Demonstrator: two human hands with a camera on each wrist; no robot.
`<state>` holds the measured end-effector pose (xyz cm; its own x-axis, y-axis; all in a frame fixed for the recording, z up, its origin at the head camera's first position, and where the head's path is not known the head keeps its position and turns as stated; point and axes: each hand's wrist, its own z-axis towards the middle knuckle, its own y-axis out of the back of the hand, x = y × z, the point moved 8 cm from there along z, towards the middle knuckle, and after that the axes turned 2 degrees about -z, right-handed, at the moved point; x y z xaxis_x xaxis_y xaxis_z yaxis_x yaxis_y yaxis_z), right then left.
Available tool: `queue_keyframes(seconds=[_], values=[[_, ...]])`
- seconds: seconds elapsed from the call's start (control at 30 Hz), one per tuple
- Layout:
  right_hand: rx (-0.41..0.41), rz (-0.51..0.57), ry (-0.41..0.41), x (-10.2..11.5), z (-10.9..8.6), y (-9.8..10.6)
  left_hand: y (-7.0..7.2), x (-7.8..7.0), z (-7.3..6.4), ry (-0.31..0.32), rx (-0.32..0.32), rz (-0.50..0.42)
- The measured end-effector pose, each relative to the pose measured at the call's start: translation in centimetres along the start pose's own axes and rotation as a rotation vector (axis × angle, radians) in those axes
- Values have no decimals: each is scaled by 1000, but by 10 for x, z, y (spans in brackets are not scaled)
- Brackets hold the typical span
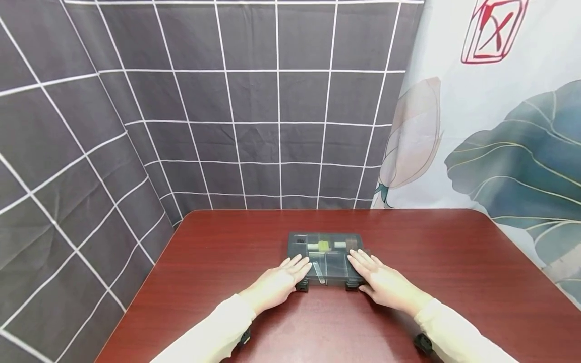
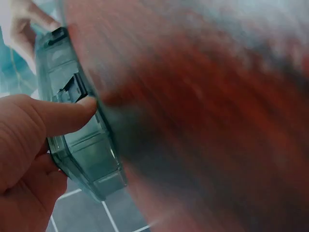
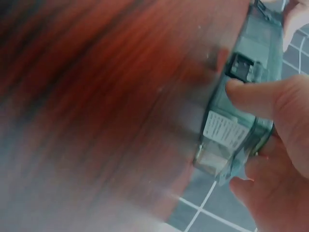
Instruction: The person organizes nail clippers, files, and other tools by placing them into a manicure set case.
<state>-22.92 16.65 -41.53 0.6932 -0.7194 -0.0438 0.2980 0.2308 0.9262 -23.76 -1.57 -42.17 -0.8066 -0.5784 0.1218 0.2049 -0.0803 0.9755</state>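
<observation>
A flat, see-through grey-green organizer case (image 1: pixel 333 264) with a closed lid lies on the red-brown table (image 1: pixel 218 257). Through the lid show compartments with a yellow-green piece (image 1: pixel 324 246), white pieces and a thin silvery strip (image 1: pixel 318 272). My left hand (image 1: pixel 279 282) rests straight fingers on the lid's left front; in the left wrist view its thumb touches the front beside a black latch (image 2: pixel 75 88). The right hand (image 1: pixel 386 282) lies likewise on the right front, its thumb against the front wall by the other latch (image 3: pixel 240 66). Both latches sit on the case's near side.
Dark grey cloth with a white grid (image 1: pixel 254 101) hangs behind the table and along its left. A pale curtain with large leaves (image 1: pixel 522 161) hangs at the right. A white label (image 3: pixel 225 129) is stuck on the case's front, and both forearms wear light sleeves (image 1: pixel 218 327).
</observation>
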Motion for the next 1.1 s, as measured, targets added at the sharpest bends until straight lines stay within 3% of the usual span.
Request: queue_keyframes(seconds=[0.17,0.33,0.43,0.53,0.7,0.93,1.1], values=[[3,-37,-40,1,7,1,2,-2,6,-5,-9,142],[-14,-81,-63,2,14,2,6,-4,9,-20,-68,305],[-22,-100,-66,2,16,3,7,-4,10,-39,-92,346],[-15,-90,-82,-1,14,4,4,-3,10,-59,-72,313],[-14,-21,-118,-6,10,6,2,1,11,-52,-38,156],[12,88,-165,-11,8,4,6,6,13,-31,-65,-56],[70,173,-188,-11,6,-1,3,5,13,8,-17,-54]])
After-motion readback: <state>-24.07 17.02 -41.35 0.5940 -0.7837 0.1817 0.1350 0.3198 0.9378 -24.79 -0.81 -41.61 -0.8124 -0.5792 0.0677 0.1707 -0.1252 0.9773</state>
